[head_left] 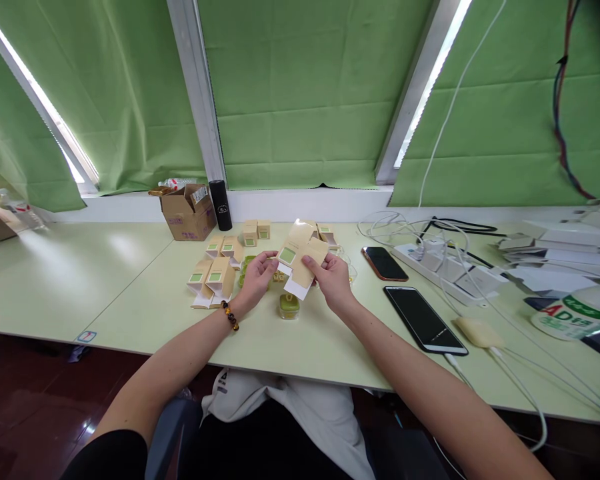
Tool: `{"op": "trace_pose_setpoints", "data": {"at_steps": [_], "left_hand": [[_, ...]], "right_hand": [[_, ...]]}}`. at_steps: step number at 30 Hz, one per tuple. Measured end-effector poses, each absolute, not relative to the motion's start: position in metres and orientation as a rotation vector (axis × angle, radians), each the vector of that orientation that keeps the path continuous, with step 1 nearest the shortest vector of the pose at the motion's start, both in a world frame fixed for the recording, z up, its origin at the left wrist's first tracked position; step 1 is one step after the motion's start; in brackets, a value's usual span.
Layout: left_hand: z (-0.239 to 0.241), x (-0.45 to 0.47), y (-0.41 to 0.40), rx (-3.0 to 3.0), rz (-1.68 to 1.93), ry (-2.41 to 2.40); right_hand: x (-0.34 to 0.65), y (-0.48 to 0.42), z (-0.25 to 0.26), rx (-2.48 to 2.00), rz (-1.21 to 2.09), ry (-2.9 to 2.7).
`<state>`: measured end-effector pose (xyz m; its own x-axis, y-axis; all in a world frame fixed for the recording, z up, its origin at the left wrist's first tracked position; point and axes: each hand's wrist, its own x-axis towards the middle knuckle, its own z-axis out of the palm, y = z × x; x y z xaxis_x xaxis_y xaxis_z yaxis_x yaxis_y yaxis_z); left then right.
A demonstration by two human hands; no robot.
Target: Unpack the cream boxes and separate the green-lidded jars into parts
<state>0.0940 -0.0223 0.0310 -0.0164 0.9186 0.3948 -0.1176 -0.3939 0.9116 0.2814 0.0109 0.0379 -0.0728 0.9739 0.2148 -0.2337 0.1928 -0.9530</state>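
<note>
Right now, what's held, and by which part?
An unfolded beige cardboard carton: left hand at its left edge, right hand at its right side, thumb on the face.

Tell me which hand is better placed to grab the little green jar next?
Probably the left hand: it looks slightly nearer the green jar and pinches the open carton only at its edge. The right hand grips it further in, so could likely hold it alone.

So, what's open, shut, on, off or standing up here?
Carton: flaps out
Left hand: pinching carton
Right hand: pinching carton
Jar: upright, lid on
Near phone: face up, screen dark
Far phone: face up, screen dark
Small boxes: some flaps out
Brown box: top open
Flask: upright
Power strip: plugs in
Blinds: down
</note>
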Motion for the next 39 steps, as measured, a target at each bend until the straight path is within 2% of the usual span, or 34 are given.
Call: {"op": "trace_pose_setpoints", "data": {"at_steps": [4,8,12,16,20,28,32,36,39], "left_hand": [[0.027,0.095,-0.016,1.463,1.525,0.933],[0.025,0.095,-0.014,1.603,1.577,0.994],[0.028,0.093,-0.018,1.880,1.753,1.034],[0.033,0.087,-0.023,2.174,2.049,1.055],[0.035,0.083,-0.023,2.383,2.222,1.203],[0.034,0.080,-0.019,2.478,2.138,1.264],[0.034,0.083,-0.015,2.316,1.993,1.214],[0.037,0.090,-0.009,1.873,1.727,1.320],[0.048,0.088,0.001,1.646,1.629,1.359]], "right_hand": [[0.281,0.006,0.037,-0.814,1.076,-1.316],[0.282,0.002,0.029,-0.783,0.615,-1.516],[0.285,0.001,0.027,-0.594,0.175,-1.673],[0.284,0.001,0.027,-0.386,0.020,-1.734],[0.284,0.002,0.024,-0.384,0.002,-1.724],[0.286,0.007,0.027,-0.316,-0.078,-1.702],[0.285,0.006,0.028,-0.490,0.117,-1.576],[0.286,0.006,0.030,-0.694,0.420,-1.412],[0.289,0.007,0.033,-0.726,0.483,-1.389]]}}
